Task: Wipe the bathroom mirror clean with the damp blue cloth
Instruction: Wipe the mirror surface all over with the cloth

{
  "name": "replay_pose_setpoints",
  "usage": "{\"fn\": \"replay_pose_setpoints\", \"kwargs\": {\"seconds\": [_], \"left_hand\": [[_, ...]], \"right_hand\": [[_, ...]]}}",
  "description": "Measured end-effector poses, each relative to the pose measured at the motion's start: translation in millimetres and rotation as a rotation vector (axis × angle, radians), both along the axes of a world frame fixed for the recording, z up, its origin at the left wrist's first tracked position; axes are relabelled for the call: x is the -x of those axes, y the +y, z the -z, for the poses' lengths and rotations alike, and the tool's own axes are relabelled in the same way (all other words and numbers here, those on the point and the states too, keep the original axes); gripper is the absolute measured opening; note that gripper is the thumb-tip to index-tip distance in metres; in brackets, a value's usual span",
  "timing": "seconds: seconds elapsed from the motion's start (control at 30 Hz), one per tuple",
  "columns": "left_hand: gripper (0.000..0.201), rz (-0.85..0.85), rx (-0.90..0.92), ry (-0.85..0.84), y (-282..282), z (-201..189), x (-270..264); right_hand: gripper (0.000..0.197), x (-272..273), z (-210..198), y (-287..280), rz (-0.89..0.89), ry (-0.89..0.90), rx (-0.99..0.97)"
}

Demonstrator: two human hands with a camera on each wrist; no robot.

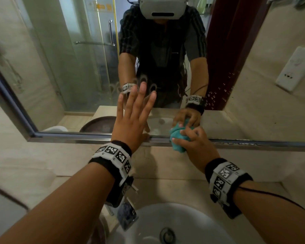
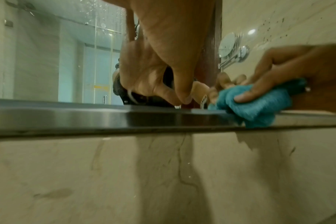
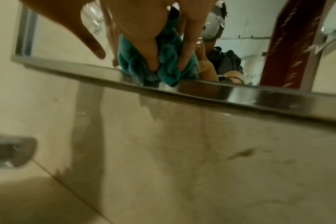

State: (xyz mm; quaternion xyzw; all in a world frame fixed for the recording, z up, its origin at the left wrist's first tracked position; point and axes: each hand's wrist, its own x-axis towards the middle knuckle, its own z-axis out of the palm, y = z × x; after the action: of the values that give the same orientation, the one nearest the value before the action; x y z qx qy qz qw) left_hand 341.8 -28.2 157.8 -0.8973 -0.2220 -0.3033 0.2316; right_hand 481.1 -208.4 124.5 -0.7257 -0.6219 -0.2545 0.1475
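blue cloth (image 1: 179,138) is bunched in the curled fingers (image 1: 187,132) of the right hand (image 1: 195,145), low centre-right on the mirror (image 1: 69,76) | unwiped glass lies above and left | left hand (image 1: 132,120) is spread flat on the glass, holding nothing

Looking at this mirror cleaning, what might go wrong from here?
1. The left hand lies open with its fingertips against the mirror; it will probably leave fresh prints on the glass.
2. The right hand holds the blue cloth bunched at the bottom edge, half over the metal frame, so little cloth touches glass.
3. Droplets dot the mirror's right side; they may be missed.
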Motion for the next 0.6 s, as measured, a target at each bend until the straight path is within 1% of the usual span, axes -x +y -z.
{"fn": "replay_pose_setpoints", "kwargs": {"seconds": [0.03,0.1,0.13,0.17,0.2,0.23,0.27,0.3,0.33,0.37,0.43,0.5,0.57,0.6], "left_hand": [[0.123,0.013,-0.003,0.02,1,5,4],[0.112,0.036,-0.04,0.012,5,12,7],[0.105,0.042,-0.056,-0.005,8,14,8],[0.103,0.046,-0.058,-0.013,10,15,7],[0.104,0.045,-0.053,-0.01,11,15,7],[0.108,0.039,-0.052,-0.002,12,14,7],[0.114,0.031,-0.055,0.007,12,14,7],[0.119,0.024,-0.051,0.019,12,14,8],[0.123,0.021,-0.036,0.029,12,14,8],[0.126,0.019,-0.021,0.035,12,14,8],[0.127,0.019,-0.008,0.032,13,14,9],[0.127,0.02,-0.012,0.022,13,14,8],[0.125,0.019,-0.014,0.021,12,15,7],[0.124,0.015,-0.02,0.022,12,15,7]], "right_hand": [[0.053,11,-3,9,0.017,0.016,-0.006],[0.041,35,-4,36,0.031,0.07,0.001],[0.037,44,-2,50,0.014,0.129,0.074],[0.037,47,4,59,-0.04,0.04,0.143],[0.037,46,9,61,-0.068,0.036,0.125],[0.037,45,8,56,-0.06,0.074,0.127],[0.035,39,5,47,-0.027,0.16,0.072],[0.036,29,5,35,0.01,0.146,0.05],[0.041,19,6,21,0.005,0.066,0.01],[0.048,6,9,8,-0.005,0.029,-0.002],[0.052,-9,17,-1,0.005,0.056,-0.063],[0.049,-2,19,8,0.045,0.088,-0.136],[0.047,17,22,21,0.107,0.093,-0.138],[0.047,24,26,26,0.109,0.094,-0.14]]}}
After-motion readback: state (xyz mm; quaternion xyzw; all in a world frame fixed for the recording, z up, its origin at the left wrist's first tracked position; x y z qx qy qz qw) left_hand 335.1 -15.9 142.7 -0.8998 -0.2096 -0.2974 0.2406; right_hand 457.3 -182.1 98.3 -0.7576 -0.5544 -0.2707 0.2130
